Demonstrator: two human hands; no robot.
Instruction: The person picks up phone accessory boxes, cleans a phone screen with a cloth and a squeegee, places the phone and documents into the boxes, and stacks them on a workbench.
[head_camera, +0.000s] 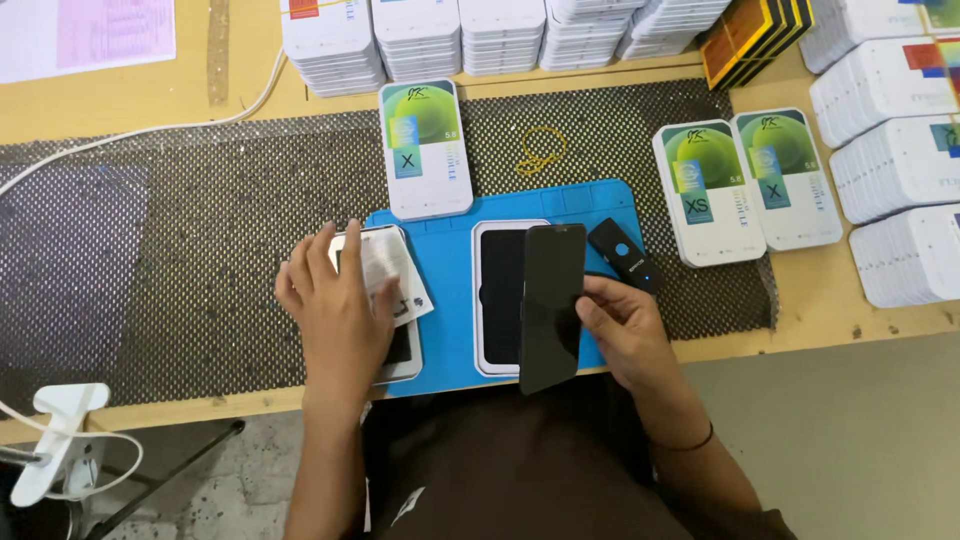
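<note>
Black glass phone screen (551, 305) upright, long axis away from the body, right hand (625, 330) fingers clamped on it.

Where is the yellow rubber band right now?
The yellow rubber band lies on the black mesh mat, just beyond the blue mat, right of the upright white box.

dark phone screen (551, 305) in right hand (625, 330)

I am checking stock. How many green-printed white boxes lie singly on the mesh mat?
3. One box lies above the blue mat; two lie side by side at right. Stacked boxes behind are not counted.
</note>
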